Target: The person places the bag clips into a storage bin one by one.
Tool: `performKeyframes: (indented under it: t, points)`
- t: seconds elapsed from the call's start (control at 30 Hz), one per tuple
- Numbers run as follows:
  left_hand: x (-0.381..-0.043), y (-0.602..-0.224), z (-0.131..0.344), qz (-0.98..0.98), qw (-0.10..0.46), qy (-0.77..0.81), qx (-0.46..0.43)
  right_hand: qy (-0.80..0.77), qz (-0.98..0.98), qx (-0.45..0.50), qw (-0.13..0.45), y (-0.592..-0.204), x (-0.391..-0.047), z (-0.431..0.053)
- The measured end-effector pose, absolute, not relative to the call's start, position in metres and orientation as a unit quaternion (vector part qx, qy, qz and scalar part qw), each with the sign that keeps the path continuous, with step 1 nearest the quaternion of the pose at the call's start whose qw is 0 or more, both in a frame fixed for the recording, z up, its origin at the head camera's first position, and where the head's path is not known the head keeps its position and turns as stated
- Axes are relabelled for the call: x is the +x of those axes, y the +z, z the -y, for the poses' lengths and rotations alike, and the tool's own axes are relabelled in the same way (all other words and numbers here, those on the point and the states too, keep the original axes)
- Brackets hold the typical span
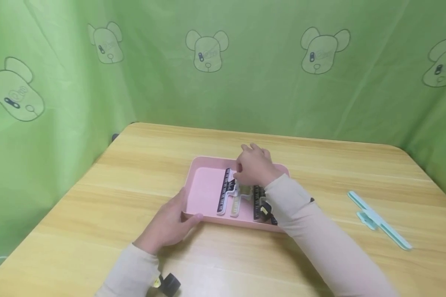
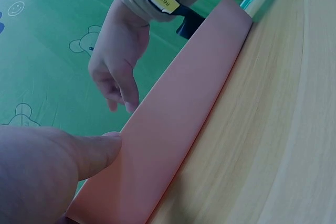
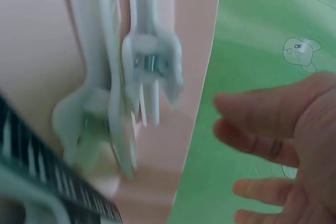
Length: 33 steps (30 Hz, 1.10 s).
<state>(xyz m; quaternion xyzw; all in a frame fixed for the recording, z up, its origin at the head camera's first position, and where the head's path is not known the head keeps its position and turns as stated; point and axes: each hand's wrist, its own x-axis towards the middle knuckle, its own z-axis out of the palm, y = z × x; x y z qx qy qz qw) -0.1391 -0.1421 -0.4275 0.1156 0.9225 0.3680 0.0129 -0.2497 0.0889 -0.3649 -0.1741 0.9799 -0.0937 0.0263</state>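
A pink tray stands on the table, its near left corner gripped by my left hand. The left thumb lies against the front wall. Over the tray's back part hovers my right hand, fingers loosely bent. Nothing shows between its thumb and fingers in the right wrist view. Inside the tray are several long sealing clips with piano-key patterns: a black-and-white clip, a beige clip and a dark clip, partly hidden by the right forearm. Up close, a clip's pale handle lies near the tray wall.
On the wooden table, to the right of the tray, lies a mint-green sealing clip. A green curtain with bear-head drawings hangs behind and beside the table. Both wrists carry small black devices.
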Motion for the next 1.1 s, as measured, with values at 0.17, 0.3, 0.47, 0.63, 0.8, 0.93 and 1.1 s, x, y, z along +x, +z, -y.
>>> performKeyframes:
  t: [0.17,0.3,0.47,0.63,0.8,0.93,1.1]
  points:
    - [-0.139,-0.428,0.142,-0.926,0.018,0.361,0.107,-0.087,-0.977,-0.195,-0.028,-0.359,-0.244,-0.102]
    - [-0.139,-0.428,0.143,-0.928,0.021,0.357,0.105,-0.078,-0.973,-0.204,-0.074,-0.356,-0.240,-0.116]
    - [-0.139,-0.429,0.143,-0.928,0.024,0.356,0.106,-0.089,-0.969,-0.202,-0.115,-0.355,-0.234,-0.140]
    - [-0.138,-0.429,0.143,-0.927,0.025,0.357,0.107,-0.095,-0.961,-0.207,-0.154,-0.353,-0.227,-0.164]
    - [-0.137,-0.426,0.143,-0.926,0.031,0.359,0.110,-0.073,-0.958,-0.205,-0.187,-0.351,-0.216,-0.188]
    - [-0.138,-0.427,0.144,-0.928,0.038,0.357,0.105,-0.055,-0.954,-0.208,-0.208,-0.356,-0.208,-0.208]
    - [-0.139,-0.428,0.145,-0.928,0.043,0.356,0.103,-0.037,-0.955,-0.200,-0.215,-0.364,-0.197,-0.239]
